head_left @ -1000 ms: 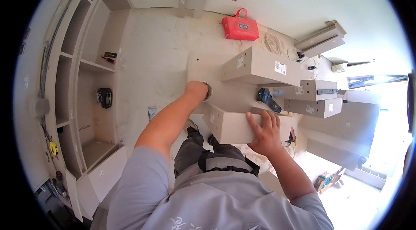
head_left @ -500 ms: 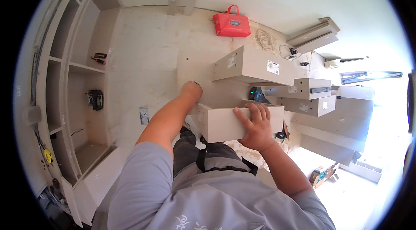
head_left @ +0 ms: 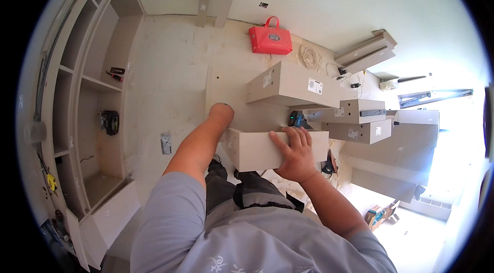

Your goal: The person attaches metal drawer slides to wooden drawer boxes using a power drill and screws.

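Observation:
In front of my waist is a beige drawer box (head_left: 254,153), its long panel facing me. My right hand (head_left: 296,156) grips that panel, thumb spread on its face and fingertips over the upper edge. On the left, my left hand (head_left: 223,112) is at the far side of the drawer box's left end; its fingers are hidden, so its grip does not show. A blue and black cordless drill (head_left: 298,119) stands just beyond the panel, partly covered by it. A larger beige box (head_left: 293,88) with white labels sits farther off.
More drawer boxes (head_left: 355,131) are stacked to the right. A red bag (head_left: 271,40) and a coiled cable (head_left: 309,57) lie by the far wall. Along the left stands an open cabinet (head_left: 98,82) with a black power tool (head_left: 109,122) inside. A small packet (head_left: 165,144) lies on the floor.
The whole view has shifted slightly. Both hands and the drawer box keep nearly the same places relative to each other; the right hand still holds the front panel.

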`<act>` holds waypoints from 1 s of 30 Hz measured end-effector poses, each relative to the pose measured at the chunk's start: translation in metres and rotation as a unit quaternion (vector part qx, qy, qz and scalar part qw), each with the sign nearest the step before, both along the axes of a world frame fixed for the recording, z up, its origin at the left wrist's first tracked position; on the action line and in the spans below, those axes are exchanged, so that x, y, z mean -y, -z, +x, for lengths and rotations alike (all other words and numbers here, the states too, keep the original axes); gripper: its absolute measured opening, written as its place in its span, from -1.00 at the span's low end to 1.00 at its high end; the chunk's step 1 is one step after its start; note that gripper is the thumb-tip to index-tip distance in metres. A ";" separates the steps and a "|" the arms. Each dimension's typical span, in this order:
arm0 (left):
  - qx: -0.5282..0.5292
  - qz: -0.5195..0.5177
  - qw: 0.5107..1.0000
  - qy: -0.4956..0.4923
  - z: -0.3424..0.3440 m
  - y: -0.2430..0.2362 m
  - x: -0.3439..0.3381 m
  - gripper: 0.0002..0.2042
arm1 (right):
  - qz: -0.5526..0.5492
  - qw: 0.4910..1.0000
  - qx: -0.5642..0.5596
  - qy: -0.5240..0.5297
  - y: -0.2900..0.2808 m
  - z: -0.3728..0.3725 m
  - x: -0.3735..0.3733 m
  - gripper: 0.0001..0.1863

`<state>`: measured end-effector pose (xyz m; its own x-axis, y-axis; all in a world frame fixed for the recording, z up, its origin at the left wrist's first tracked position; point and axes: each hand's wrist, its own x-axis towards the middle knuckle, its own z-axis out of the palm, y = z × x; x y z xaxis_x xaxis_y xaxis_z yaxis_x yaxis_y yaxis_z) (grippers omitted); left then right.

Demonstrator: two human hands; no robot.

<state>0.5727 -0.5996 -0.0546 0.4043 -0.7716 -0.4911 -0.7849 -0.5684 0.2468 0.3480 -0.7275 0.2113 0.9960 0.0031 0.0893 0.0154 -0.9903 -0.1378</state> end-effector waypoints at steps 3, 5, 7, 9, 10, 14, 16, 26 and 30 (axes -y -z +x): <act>0.021 -0.028 0.999 -0.019 -0.002 0.013 -0.004 -0.80 | 0.003 1.000 0.002 -0.009 -0.002 0.001 -0.001 -0.08; 0.016 -0.029 0.999 -0.021 -0.002 0.006 -0.005 -0.79 | 0.007 1.000 0.002 -0.007 -0.002 0.000 -0.002 -0.06; 0.012 -0.019 1.000 -0.010 -0.002 -0.007 -0.006 -0.78 | 0.004 1.000 0.005 -0.010 0.000 -0.003 0.001 -0.05; 0.010 0.003 1.000 0.014 -0.003 -0.025 -0.006 -0.75 | 0.007 1.000 0.002 -0.012 0.000 -0.005 0.002 -0.03; 0.005 -0.002 1.000 -0.004 -0.002 -0.030 -0.007 -0.76 | 0.011 1.000 0.000 -0.014 -0.001 -0.005 0.003 -0.02; -0.034 -0.087 0.981 -0.168 -0.003 -0.068 -0.020 -0.77 | 0.008 0.999 -0.045 -0.024 -0.001 -0.008 0.008 0.06; -0.053 -0.207 0.930 -0.299 -0.008 -0.072 -0.035 -0.80 | 0.024 0.995 -0.086 -0.036 -0.007 -0.006 0.011 0.10; 0.063 -0.553 0.788 -0.262 -0.153 -0.231 -0.049 -0.92 | 0.160 0.980 0.028 -0.118 -0.012 -0.036 0.112 -0.13; 0.186 -0.452 0.844 -0.221 -0.162 -0.235 -0.031 -0.90 | 0.129 0.982 0.114 0.073 -0.032 -0.076 0.253 -0.31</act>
